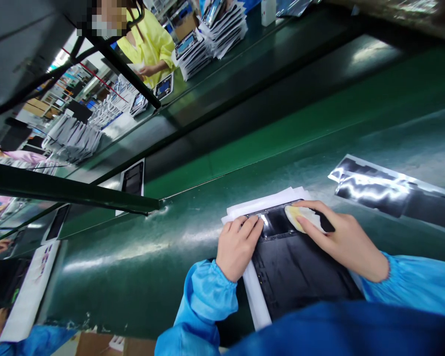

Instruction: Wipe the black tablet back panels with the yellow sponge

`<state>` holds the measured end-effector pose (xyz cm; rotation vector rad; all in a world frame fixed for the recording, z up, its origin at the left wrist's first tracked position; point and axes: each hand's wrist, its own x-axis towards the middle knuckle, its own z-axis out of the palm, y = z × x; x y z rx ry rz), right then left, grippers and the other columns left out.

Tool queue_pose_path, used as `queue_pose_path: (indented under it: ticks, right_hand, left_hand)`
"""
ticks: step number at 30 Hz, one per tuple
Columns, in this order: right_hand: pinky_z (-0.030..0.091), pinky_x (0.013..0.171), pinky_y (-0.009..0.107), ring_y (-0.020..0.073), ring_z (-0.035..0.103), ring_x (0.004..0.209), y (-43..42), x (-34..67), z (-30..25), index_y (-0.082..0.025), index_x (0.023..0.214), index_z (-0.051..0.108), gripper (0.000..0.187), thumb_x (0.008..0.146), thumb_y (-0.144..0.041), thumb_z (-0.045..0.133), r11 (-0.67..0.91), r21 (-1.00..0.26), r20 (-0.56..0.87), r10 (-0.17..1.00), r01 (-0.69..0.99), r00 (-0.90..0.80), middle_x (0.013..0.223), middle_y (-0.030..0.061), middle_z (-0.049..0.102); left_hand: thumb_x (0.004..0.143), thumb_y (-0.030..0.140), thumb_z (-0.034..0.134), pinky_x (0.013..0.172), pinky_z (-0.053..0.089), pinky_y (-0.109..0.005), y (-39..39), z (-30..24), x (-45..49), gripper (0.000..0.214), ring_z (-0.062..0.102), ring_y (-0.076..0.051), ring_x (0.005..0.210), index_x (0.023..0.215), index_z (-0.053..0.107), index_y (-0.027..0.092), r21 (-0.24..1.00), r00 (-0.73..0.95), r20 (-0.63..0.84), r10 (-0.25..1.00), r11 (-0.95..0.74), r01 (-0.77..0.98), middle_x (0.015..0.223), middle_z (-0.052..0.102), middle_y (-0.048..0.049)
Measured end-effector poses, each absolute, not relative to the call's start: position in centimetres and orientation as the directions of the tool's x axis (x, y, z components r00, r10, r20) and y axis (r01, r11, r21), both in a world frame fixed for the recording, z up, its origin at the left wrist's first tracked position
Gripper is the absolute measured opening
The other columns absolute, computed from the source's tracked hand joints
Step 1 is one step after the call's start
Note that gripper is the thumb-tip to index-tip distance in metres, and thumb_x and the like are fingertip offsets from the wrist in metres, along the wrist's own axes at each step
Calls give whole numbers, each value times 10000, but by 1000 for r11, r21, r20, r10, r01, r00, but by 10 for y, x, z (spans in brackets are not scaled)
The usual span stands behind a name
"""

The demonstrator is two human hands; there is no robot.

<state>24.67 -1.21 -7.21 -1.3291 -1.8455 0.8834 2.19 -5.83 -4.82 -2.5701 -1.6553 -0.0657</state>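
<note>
A black tablet housing (300, 274) lies flat in front of me on white sheets (257, 301), with a glossy dark strip across its far end. My left hand (239, 247) holds the far left corner, fingers bent and tips resting on the frame; its thumb is hidden. In my right hand (344, 242), a folded white and yellowish wiping cloth (306, 219) is pinched between thumb and fingers. The cloth touches the far right part of the glossy strip. My blue clothing covers the housing's near end.
Dark film sheets (400, 190) lie to the right on the green bench (133, 277). A green metal bar (70, 190) juts in from the left. Another tablet housing (133, 179) lies beyond it. A co-worker in yellow (153, 47) stands across, near stacked panels (222, 29). Another person's hands are at left.
</note>
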Motion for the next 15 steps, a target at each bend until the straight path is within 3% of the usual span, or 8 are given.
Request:
queue_pose_path:
  ticks: [4,8,11,15]
  right_hand:
    - [373,441,296,144,361,280,-12,250,-74,-263,1047,620,368,922,-564,451,235,-830,130,964,506,-233,455,-89,501]
    - [347,443,297,154,366,267,-12,251,-75,-258,1068,635,366,931,-540,446,244,-785,135,965,570,-227,407,-99,435]
    - [301,428,285,163,408,281,-14,233,-76,-251,1066,655,345,958,-488,429,340,-696,208,938,632,-276,391,-87,441]
    - [293,442,264,173,543,385,-14,202,-77,-259,1076,667,336,997,-420,382,488,-610,287,870,624,-401,448,-52,559]
  left_hand:
    - [974,141,475,826,566,-313,-68,-51,15,404,626,-227,1111,1345,609,229,-80,422,82,903,-416,906,1318,677,-43]
    - [940,79,482,854,580,-310,-76,-50,7,420,628,-219,1169,1239,683,296,22,527,94,845,-531,847,1292,696,-8]
    - [925,64,502,882,584,-314,-80,-49,4,429,635,-221,1179,1237,684,295,61,535,80,841,-539,840,1290,698,-15]
    - [915,53,497,885,599,-323,-80,-50,6,447,644,-224,1169,1230,690,302,43,512,54,857,-515,856,1291,698,4]
